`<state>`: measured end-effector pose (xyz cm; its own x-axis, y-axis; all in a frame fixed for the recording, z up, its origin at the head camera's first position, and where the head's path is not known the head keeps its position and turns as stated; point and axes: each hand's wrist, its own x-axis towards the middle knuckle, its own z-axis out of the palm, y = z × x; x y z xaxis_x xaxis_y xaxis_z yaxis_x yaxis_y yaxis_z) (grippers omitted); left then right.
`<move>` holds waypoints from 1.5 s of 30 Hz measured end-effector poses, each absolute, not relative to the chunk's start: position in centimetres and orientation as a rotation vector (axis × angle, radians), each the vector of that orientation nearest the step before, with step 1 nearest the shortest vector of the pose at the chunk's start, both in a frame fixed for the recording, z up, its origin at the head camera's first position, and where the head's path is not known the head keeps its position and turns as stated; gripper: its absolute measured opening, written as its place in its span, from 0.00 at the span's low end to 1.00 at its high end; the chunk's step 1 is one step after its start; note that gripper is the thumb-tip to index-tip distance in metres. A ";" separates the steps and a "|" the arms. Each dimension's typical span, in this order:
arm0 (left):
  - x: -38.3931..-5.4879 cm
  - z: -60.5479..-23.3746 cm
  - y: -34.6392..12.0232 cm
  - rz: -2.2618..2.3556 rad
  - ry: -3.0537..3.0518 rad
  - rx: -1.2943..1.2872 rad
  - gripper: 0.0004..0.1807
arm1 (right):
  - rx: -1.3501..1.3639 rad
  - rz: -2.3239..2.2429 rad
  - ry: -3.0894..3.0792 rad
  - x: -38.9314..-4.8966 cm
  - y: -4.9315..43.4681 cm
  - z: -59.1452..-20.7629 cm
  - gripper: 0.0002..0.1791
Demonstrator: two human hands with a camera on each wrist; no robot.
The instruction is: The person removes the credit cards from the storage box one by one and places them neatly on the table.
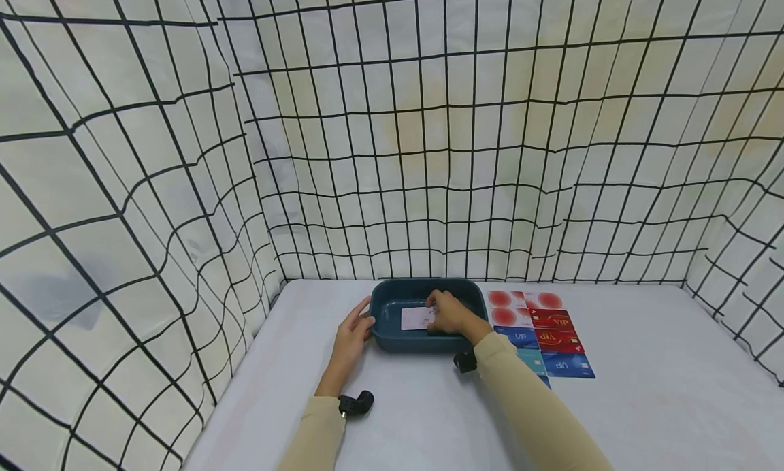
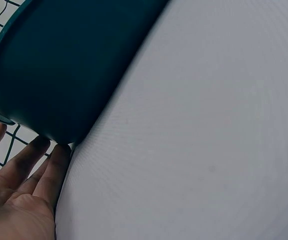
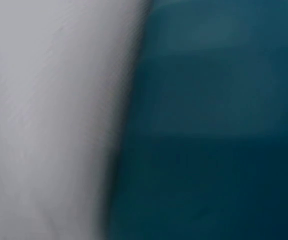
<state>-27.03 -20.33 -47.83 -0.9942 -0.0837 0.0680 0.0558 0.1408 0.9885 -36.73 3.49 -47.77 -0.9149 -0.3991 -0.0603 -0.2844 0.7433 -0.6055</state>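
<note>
A dark teal plastic basin (image 1: pixel 392 343) stands on the white table. Inside it lies a pale pink card (image 1: pixel 416 318). My right hand (image 1: pixel 452 316) reaches into the basin over its right side, with thumb and fingers bent around the right end of this card. The right wrist view has only the basin's outer wall (image 3: pixel 209 175), so those fingertips are partly hidden. My left hand (image 1: pixel 352 331) touches the basin's left end. Seen from the left wrist, its fingers (image 2: pixel 51 175) are fairly straight against the basin wall (image 2: pixel 73 70).
Right of the basin, several cards lie edge to edge in two columns: cards with red circles (image 1: pixel 503 316), red VIP cards (image 1: pixel 556 340), blue VIP cards (image 1: pixel 566 365) and a teal card (image 1: pixel 531 361). Black netting (image 1: pixel 447 154) over white sheeting encloses the table (image 1: pixel 661 382).
</note>
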 end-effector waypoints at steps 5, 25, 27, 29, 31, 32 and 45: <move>-27.0 -47.8 -20.2 -1.990 -2.290 0.037 0.29 | -0.559 -0.925 2.758 -36.7 3.5 -47.8 0.26; -27.1 -47.8 -20.4 -2.017 -2.271 0.020 0.29 | -0.574 -0.950 2.785 -36.5 3.4 -47.7 0.25; -27.1 -47.9 -20.4 -2.019 -2.272 0.016 0.29 | -0.570 -0.955 2.783 -36.5 3.3 -47.7 0.25; -27.1 -47.9 -20.5 -2.018 -2.273 0.010 0.29 | -0.576 -0.953 2.782 -36.5 3.4 -47.7 0.25; -27.1 -47.9 -20.5 -2.018 -2.273 0.008 0.29 | -0.583 -0.955 2.781 -36.5 3.4 -47.8 0.25; -27.1 -47.9 -20.5 -2.018 -2.272 0.006 0.29 | -0.588 -0.959 2.779 -36.5 3.4 -47.8 0.24; -27.1 -47.9 -20.5 -2.040 -2.254 -0.002 0.28 | -0.616 -1.082 2.763 -36.5 3.6 -47.4 0.18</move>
<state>-27.09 -20.52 -47.86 -0.9948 -0.0669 0.0763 0.0693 0.1020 0.9924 -36.46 3.65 -47.36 -0.9116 -0.4088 0.0435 -0.3296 0.6636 -0.6715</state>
